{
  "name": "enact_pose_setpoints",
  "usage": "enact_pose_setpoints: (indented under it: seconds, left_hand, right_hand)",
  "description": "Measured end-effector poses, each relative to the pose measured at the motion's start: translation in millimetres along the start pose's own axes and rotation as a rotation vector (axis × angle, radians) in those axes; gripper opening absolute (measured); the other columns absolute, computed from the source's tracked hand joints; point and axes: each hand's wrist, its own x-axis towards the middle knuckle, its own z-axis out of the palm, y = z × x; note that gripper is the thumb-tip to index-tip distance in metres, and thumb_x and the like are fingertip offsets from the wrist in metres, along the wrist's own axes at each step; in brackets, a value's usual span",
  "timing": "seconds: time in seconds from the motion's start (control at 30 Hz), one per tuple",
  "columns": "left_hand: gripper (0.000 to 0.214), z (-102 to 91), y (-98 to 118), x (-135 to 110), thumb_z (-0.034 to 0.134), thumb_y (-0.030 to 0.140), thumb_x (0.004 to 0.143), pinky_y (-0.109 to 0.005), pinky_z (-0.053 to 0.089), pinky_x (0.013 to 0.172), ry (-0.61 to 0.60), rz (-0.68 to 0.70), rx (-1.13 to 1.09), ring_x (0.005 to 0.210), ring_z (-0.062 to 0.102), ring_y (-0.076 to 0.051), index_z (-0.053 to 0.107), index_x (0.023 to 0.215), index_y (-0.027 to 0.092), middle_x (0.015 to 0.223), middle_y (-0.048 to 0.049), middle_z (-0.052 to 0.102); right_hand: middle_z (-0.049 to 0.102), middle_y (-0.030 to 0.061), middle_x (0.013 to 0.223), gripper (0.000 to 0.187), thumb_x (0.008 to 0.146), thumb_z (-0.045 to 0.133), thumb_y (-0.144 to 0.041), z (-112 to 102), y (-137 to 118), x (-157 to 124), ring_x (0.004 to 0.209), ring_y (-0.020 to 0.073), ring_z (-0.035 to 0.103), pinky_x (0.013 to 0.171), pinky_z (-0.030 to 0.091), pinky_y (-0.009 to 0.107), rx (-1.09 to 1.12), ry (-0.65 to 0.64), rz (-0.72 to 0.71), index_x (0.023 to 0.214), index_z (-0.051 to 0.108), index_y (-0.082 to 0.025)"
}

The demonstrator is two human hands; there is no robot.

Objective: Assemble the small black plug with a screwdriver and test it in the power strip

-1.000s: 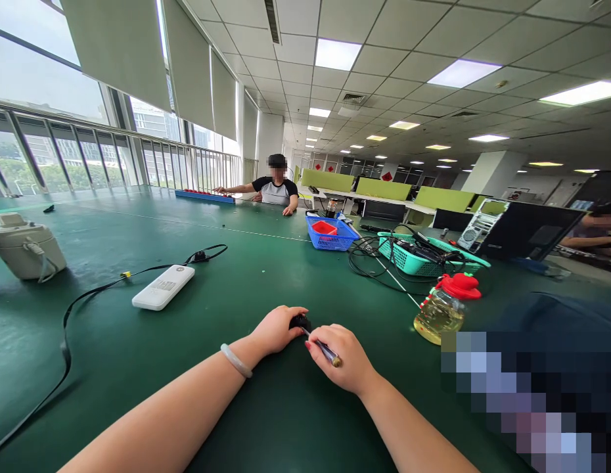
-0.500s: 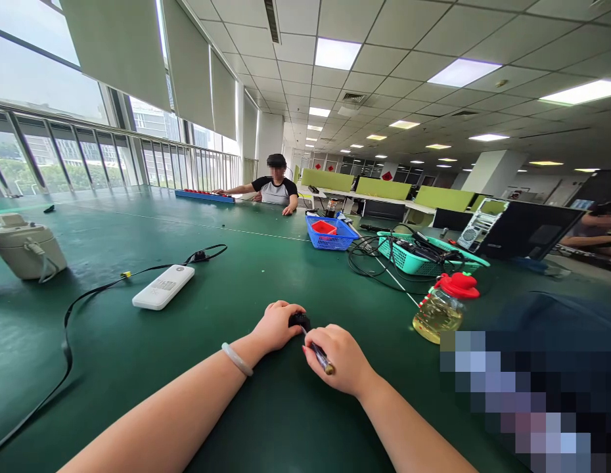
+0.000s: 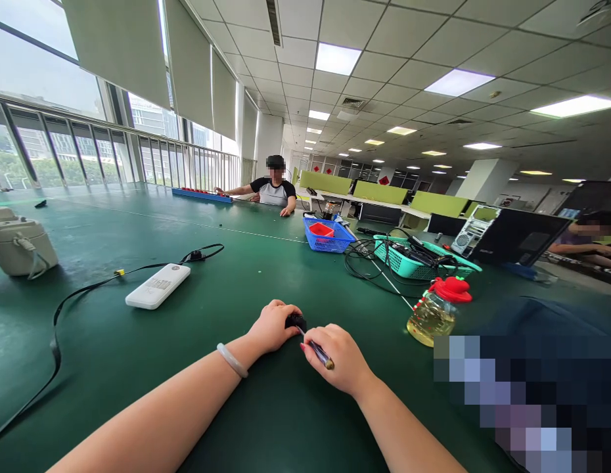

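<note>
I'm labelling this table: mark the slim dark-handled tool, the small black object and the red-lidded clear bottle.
Slim dark-handled tool [image 3: 322,355]: head view, on its handle.
Small black object [image 3: 296,321]: head view, on its exposed side.
Red-lidded clear bottle [image 3: 432,319]: head view, on its body.

Daylight pours in through the windows [image 3: 44,62] left of the desk [image 3: 236,282], pale blinds [image 3: 115,49] blocking part of it, while ceiling panels [image 3: 338,59] glow white above. And look at that milky sheen across the desk's far left, dropping to deep, shaded green at its near side! Wide-angle stretch here: the beige case [image 3: 22,243] at the desk's left looks pulled out of shape. Mid-desk, the small black object [image 3: 296,322] swallows its own detail, and coarse pixel blocks [image 3: 520,394] sit at the desk's near right.
</note>
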Motion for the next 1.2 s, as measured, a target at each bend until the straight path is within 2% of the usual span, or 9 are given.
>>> enact_pose_setpoints:
  seconds: [0.2,0.5,0.8,0.9,1.1,1.2]
  left_hand:
    - [0.046,-1.4,2,-1,0.068,0.030,0.076,-0.039,0.039,0.106,0.003,-0.054,-0.010,0.119,0.051,-0.025,0.062,0.121,0.025,0.116,-0.0076,0.065]
    - [0.043,-3.6,4,-1,0.069,0.031,0.075,-0.039,0.041,0.104,0.005,-0.083,-0.004,0.114,0.055,-0.025,0.063,0.118,0.025,0.112,-0.0077,0.066]
    - [0.040,-5.0,5,-2,0.069,0.030,0.076,-0.038,0.041,0.103,0.005,-0.065,-0.008,0.114,0.055,-0.025,0.064,0.115,0.026,0.111,-0.0058,0.067]
    - [0.039,-5.3,5,-2,0.069,0.030,0.076,-0.038,0.042,0.102,0.002,-0.050,-0.012,0.113,0.055,-0.025,0.064,0.115,0.026,0.110,-0.0053,0.068]
    - [0.043,-4.8,4,-2,0.069,0.034,0.076,-0.039,0.041,0.104,-0.010,-0.077,-0.007,0.115,0.055,-0.026,0.063,0.118,0.025,0.114,-0.0068,0.066]
    - [0.042,-4.8,4,-3,0.067,0.034,0.077,-0.040,0.040,0.105,-0.014,-0.057,0.004,0.117,0.054,-0.026,0.062,0.118,0.026,0.114,-0.0064,0.067]
  right_hand:
    - [0.062,-0.0001,0.067,0.017,0.092,0.046,-0.023,-2,0,0,0.057,0.0142,0.048,0.061,0.032,0.028,0.004,0.076,-0.018,0.078,0.055,-0.021]
    - [0.063,0.0003,0.068,0.016,0.091,0.048,-0.025,1,-1,1,0.059,0.0148,0.050,0.061,0.033,0.028,-0.001,0.029,-0.009,0.077,0.057,-0.022]
    - [0.063,0.0012,0.068,0.018,0.090,0.048,-0.024,-3,1,1,0.059,0.0145,0.050,0.062,0.037,0.028,0.053,0.108,0.028,0.077,0.058,-0.021]
    - [0.062,0.0008,0.069,0.019,0.091,0.048,-0.027,-3,3,0,0.061,0.0146,0.052,0.062,0.039,0.027,0.177,0.153,0.121,0.076,0.058,-0.021]
    - [0.054,-0.0017,0.059,0.027,0.087,0.054,-0.043,2,18,0,0.051,0.0125,0.047,0.049,0.038,0.024,0.439,0.319,0.464,0.072,0.060,-0.021]
    - [0.057,0.0003,0.062,0.033,0.082,0.060,-0.051,6,28,-1,0.052,0.0133,0.049,0.048,0.040,0.025,0.535,0.406,0.579,0.073,0.062,-0.020]
